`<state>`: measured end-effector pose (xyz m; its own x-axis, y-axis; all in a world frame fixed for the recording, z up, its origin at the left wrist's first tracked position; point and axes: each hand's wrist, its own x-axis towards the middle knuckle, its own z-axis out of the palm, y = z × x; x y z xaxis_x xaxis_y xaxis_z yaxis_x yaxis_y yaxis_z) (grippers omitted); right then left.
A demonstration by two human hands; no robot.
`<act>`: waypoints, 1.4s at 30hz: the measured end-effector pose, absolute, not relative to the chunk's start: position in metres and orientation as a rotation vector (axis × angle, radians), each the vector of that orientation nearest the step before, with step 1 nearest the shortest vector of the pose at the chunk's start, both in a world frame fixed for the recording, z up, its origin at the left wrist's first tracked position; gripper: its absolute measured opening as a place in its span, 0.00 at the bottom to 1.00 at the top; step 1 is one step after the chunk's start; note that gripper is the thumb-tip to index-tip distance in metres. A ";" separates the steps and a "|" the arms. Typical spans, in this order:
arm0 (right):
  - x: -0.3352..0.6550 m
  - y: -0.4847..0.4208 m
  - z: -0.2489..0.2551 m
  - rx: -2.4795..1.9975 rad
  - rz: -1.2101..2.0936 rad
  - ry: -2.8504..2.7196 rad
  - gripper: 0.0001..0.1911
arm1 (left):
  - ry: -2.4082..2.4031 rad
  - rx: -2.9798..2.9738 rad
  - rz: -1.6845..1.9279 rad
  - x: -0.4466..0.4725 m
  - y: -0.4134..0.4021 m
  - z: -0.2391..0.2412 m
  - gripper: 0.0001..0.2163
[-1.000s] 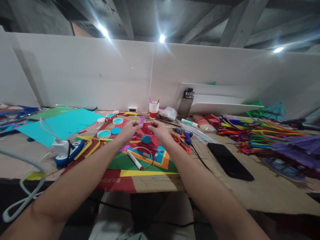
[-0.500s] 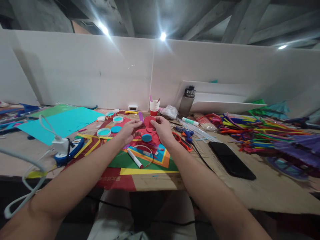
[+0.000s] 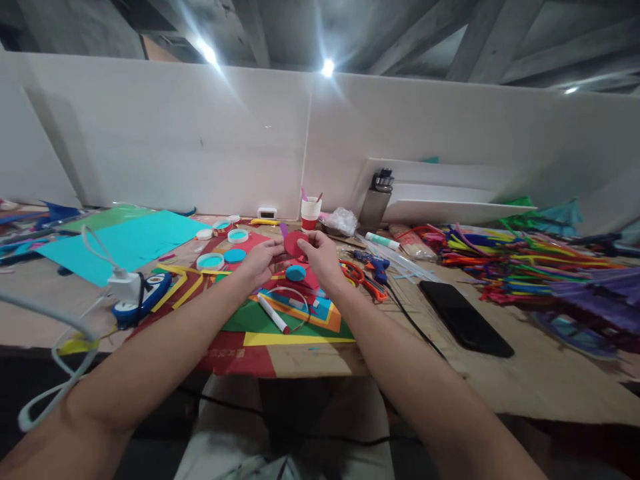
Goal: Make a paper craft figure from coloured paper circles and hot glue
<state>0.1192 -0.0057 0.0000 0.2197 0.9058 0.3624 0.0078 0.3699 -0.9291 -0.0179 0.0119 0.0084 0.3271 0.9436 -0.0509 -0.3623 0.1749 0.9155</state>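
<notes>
A red paper disc (image 3: 293,245) is held up over the middle of the craft materials. My right hand (image 3: 323,260) pinches its right side between thumb and fingers. At the disc's left edge, the fingers of my left hand (image 3: 261,265) close on the rim. Behind the disc, a purple strip (image 3: 285,230) pokes up, partly hidden. Just below the hands lies a small blue round piece (image 3: 295,273) on red paper. A white marker with a red end (image 3: 273,313) rests nearer to me, beside a thin pale hoop (image 3: 306,303).
Left of my hands are white-rimmed blue discs (image 3: 210,262), a turquoise sheet (image 3: 130,243) and a power strip (image 3: 143,300). To the right lie orange scissors (image 3: 373,288), a blue glue gun (image 3: 379,267), a black phone (image 3: 465,318) and pipe cleaners (image 3: 510,260). Paper cups (image 3: 311,210) and a bottle (image 3: 376,203) stand behind.
My left hand has moved in to the red disc's left edge; its fingers were apart from it before. The disc has shifted slightly down and left. The camera view has shifted a little.
</notes>
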 end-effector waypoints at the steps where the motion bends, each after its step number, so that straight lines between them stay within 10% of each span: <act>1: 0.120 -0.005 0.000 -1.001 0.811 -1.163 0.11 | 0.746 1.010 1.024 -0.018 0.012 0.008 0.05; 23: 0.130 -0.002 0.006 -1.154 0.626 -1.311 0.10 | 0.752 1.017 1.169 -0.014 0.011 0.006 0.11; 34: 0.257 -0.031 0.013 -2.315 -0.122 -1.705 0.20 | 0.741 0.985 1.321 -0.022 0.023 0.003 0.10; 42: 0.286 -0.016 -0.024 -2.413 0.155 -1.571 0.21 | 0.810 1.117 1.320 -0.023 0.023 0.001 0.08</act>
